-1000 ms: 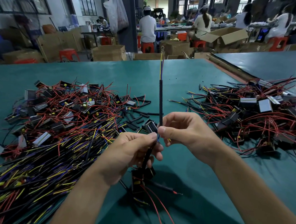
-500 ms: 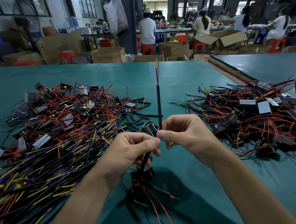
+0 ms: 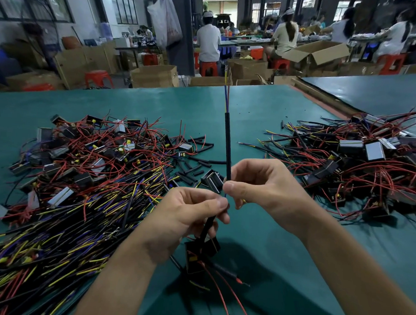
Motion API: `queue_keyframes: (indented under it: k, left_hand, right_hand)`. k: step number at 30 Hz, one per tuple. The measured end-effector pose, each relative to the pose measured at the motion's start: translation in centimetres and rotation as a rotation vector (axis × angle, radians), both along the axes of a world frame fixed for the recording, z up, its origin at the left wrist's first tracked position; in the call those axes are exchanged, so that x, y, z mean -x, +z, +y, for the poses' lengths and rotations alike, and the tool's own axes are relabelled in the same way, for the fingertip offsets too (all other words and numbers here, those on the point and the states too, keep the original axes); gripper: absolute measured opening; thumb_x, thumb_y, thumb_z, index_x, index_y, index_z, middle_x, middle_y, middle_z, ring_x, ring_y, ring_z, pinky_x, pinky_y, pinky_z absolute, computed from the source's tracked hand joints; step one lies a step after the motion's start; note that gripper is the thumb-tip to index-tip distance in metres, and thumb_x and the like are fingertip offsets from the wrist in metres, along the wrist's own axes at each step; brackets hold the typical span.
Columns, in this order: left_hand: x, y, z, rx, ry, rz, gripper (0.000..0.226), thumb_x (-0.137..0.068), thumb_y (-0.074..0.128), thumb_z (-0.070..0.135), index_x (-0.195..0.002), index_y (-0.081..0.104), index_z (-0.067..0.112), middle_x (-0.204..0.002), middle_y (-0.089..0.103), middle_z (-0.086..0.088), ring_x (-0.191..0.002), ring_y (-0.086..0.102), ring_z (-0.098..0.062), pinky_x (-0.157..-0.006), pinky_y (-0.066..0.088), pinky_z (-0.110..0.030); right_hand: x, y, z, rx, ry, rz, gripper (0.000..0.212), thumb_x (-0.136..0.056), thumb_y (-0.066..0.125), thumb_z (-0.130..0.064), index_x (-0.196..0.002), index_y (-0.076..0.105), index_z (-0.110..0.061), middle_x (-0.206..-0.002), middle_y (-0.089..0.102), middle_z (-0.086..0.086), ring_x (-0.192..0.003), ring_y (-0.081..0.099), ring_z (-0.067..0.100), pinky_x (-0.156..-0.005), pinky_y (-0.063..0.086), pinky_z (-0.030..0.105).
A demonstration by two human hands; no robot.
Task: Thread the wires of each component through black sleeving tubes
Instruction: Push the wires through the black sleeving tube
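Change: little since a second ago; left hand and right hand keep the same pinches and the tube stands as upright, but the wires above it, then lying together, now fork slightly at their ends.
Right hand: thumb and forefinger pinched on the tube's bottom end, other fingers loosely curled.
Left hand: at 7 o'clock of the right, fingers closed round the black-covered lead rising from the component at 6 o'clock; whether that rests on the table I cannot tell.
Wires: out of the tube's top toward 12 o'clock; a thin blue stretch shows bare between the two pinches.
Tube seating: threaded, but by my judgement not yet slid down to meet the lead.
Risk, kink: pushing the tube down while the left pinch slackens could buckle the bare stretch instead of covering it.
Risk, pull-back: a loosened left grip could let the component drag the wires back down inside the tube.
Risk, snag: the red wire trailing toward 5 o'clock could catch and jerk the component.
Risk, mix-up: left pile at 9 o'clock, right pile at 3 o'clock, loose tubes at 11; which pile is finished I cannot tell, so a careless drop could land wrong.
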State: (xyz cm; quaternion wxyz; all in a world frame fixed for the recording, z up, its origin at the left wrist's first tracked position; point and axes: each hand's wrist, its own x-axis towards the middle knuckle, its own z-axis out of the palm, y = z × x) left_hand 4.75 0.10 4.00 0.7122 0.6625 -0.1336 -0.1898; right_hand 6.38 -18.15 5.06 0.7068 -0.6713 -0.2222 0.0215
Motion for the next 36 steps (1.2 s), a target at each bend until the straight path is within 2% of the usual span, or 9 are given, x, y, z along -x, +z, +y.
queue_keyframes:
  k: [3, 7, 13, 15, 17, 20, 26, 31, 36]
  left_hand:
    - [-0.1, 0.0, -0.1, -0.010, 0.076, -0.058, 0.016, -0.064, 0.085, 0.027, -0.068, 0.074, 0.016, -0.068, 0.069, -0.004, -0.045, 0.055, -0.011, -0.042, 0.038, -0.015]
    - [-0.1, -0.1, -0.3, -0.012, 0.192, -0.170, 0.020, -0.062, 0.074, 0.035, -0.069, 0.076, 0.016, -0.068, 0.072, -0.008, -0.043, 0.056, -0.013, -0.041, 0.036, -0.016]
    - [0.0, -0.3, -0.5, -0.025, 0.271, -0.317, 0.015, -0.083, 0.069, 0.008, -0.069, 0.074, 0.009, -0.066, 0.071, -0.013, -0.040, 0.054, -0.016, -0.040, 0.039, -0.015]
    - [-0.1, -0.3, -0.4, -0.026, 0.287, -0.316, 0.017, -0.083, 0.071, 0.006, -0.067, 0.074, 0.010, -0.065, 0.071, -0.013, -0.040, 0.054, -0.017, -0.040, 0.038, -0.015]
    - [0.0, -0.2, -0.3, -0.030, 0.274, -0.286, 0.011, -0.076, 0.075, 0.017, -0.066, 0.074, 0.013, -0.065, 0.071, -0.012, -0.041, 0.055, -0.017, -0.041, 0.038, -0.016]
    - [0.1, 0.0, 0.0, -0.018, 0.231, -0.236, 0.022, -0.066, 0.072, 0.036, -0.070, 0.075, 0.014, -0.067, 0.071, -0.011, -0.043, 0.056, -0.018, -0.042, 0.038, -0.018]
    - [0.3, 0.5, -0.3, -0.080, 0.178, -0.253, 0.013, -0.074, 0.069, 0.031, -0.071, 0.076, 0.021, -0.067, 0.072, -0.004, -0.044, 0.055, -0.011, -0.041, 0.036, -0.015]
    - [0.8, 0.7, -0.4, -0.061, 0.116, -0.166, 0.011, -0.082, 0.069, 0.026, -0.078, 0.077, 0.018, -0.075, 0.073, -0.004, -0.051, 0.061, -0.012, -0.042, 0.038, -0.016]
    - [0.1, 0.5, -0.1, 0.017, 0.320, -0.119, 0.021, -0.089, 0.063, 0.010, -0.075, 0.077, 0.016, -0.074, 0.073, -0.003, -0.055, 0.062, -0.009, -0.043, 0.044, -0.016]
  right_hand:
    - [-0.1, 0.0, 0.0, 0.020, -0.033, 0.010, 0.020, -0.071, 0.074, -0.018, -0.073, 0.061, -0.004, -0.059, 0.060, 0.003, -0.051, 0.051, 0.019, -0.052, 0.047, 0.023]
    - [-0.3, 0.0, 0.0, 0.009, -0.037, 0.062, 0.020, -0.069, 0.075, -0.021, -0.067, 0.061, -0.007, -0.059, 0.057, 0.009, -0.050, 0.049, 0.020, -0.050, 0.048, 0.025]
    - [-0.3, 0.0, -0.3, -0.056, 0.065, 0.202, 0.011, -0.074, 0.070, -0.022, -0.067, 0.066, -0.014, -0.060, 0.060, 0.003, -0.046, 0.052, 0.011, -0.050, 0.049, 0.022]
    - [-0.4, 0.1, -0.4, -0.053, 0.071, 0.217, 0.011, -0.075, 0.068, -0.021, -0.071, 0.065, -0.011, -0.062, 0.061, 0.004, -0.047, 0.053, 0.011, -0.051, 0.050, 0.021]
    - [-0.4, 0.0, -0.4, -0.040, 0.070, 0.219, 0.012, -0.076, 0.068, -0.020, -0.073, 0.064, -0.008, -0.064, 0.061, 0.005, -0.048, 0.053, 0.012, -0.051, 0.051, 0.022]
    - [-0.5, -0.2, -0.4, -0.020, 0.056, 0.217, 0.011, -0.080, 0.066, -0.015, -0.073, 0.064, -0.008, -0.064, 0.061, 0.007, -0.048, 0.053, 0.013, -0.052, 0.051, 0.023]
    - [-0.5, 0.0, 0.2, -0.006, 0.071, 0.266, 0.027, -0.073, 0.068, -0.030, -0.080, 0.065, -0.004, -0.066, 0.065, 0.006, -0.050, 0.056, 0.013, -0.054, 0.051, 0.021]
    - [-0.4, -0.4, 0.7, -0.084, 0.038, 0.277, 0.012, -0.079, 0.066, -0.016, -0.074, 0.059, -0.006, -0.066, 0.057, 0.011, -0.052, 0.054, 0.018, -0.054, 0.051, 0.025]
    - [-0.7, -0.3, 0.3, -0.100, 0.000, 0.263, 0.030, -0.071, 0.069, -0.020, -0.089, 0.060, 0.002, -0.071, 0.052, 0.013, -0.055, 0.049, 0.015, -0.053, 0.052, 0.024]
